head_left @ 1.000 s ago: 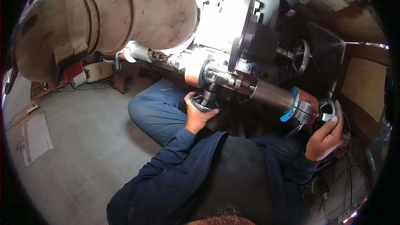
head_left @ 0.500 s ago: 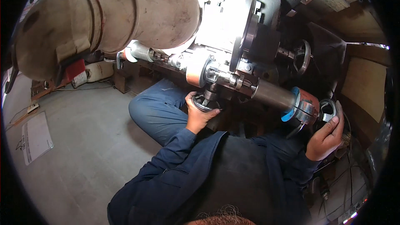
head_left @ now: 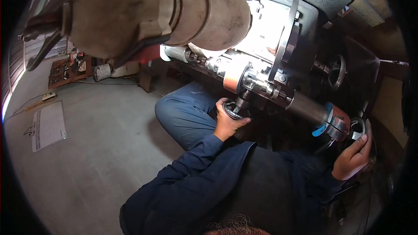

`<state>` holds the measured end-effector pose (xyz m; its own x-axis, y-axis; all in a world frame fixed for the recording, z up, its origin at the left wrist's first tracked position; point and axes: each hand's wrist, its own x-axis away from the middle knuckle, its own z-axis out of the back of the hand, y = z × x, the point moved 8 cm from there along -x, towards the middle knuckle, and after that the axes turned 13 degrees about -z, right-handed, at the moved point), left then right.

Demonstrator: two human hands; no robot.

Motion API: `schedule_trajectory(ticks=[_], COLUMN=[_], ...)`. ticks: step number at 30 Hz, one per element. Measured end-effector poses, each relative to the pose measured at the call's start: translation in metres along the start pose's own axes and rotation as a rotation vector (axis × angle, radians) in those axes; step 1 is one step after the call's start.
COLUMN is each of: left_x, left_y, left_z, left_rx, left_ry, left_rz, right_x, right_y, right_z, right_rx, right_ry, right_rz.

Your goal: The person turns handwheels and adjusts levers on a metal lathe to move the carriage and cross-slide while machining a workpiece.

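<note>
My left hand [head_left: 226, 125] is wrapped round the rim of a small dark metal handwheel [head_left: 236, 114] at the front of a machine. A collar with an orange band [head_left: 232, 82] sits just above that wheel. To the right, my right hand [head_left: 353, 159] closes on a second metal handwheel [head_left: 359, 127], thumb over the near side of the rim. This wheel stands at the end of a grey cylinder [head_left: 308, 107], beyond an orange-and-blue graduated ring [head_left: 337, 119]. Some fingers of both hands are hidden behind the rims.
A large dusty duct [head_left: 126, 13] crosses the upper left. Behind the slide stands a big upright disc [head_left: 285, 39], brightly lit. A third handwheel [head_left: 337, 72] is at the right. A white sign board [head_left: 49, 126] and a power strip [head_left: 48, 97] lie on the floor.
The whole view has shifted, so the machine, duct and hands appear farther right. Both hands keep their hold on the same handwheels.
</note>
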<state>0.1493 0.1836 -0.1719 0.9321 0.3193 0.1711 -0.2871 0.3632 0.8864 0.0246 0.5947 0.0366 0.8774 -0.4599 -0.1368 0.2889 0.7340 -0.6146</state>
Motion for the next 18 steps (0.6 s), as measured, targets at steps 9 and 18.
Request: schedule_trajectory(ticks=[9,18], left_x=[0.006,0.003], left_y=[0.005,0.018], left_z=[0.001,0.002], left_rx=[-0.194,-0.292], left_ry=[0.057,0.059], left_rz=[-0.042,-0.033], right_x=[0.0,0.0], right_y=[0.003,0.002], right_z=[-0.002,0.0], right_rx=[0.036,0.003], right_ry=[0.0,0.014], right_rz=[0.011,-0.003])
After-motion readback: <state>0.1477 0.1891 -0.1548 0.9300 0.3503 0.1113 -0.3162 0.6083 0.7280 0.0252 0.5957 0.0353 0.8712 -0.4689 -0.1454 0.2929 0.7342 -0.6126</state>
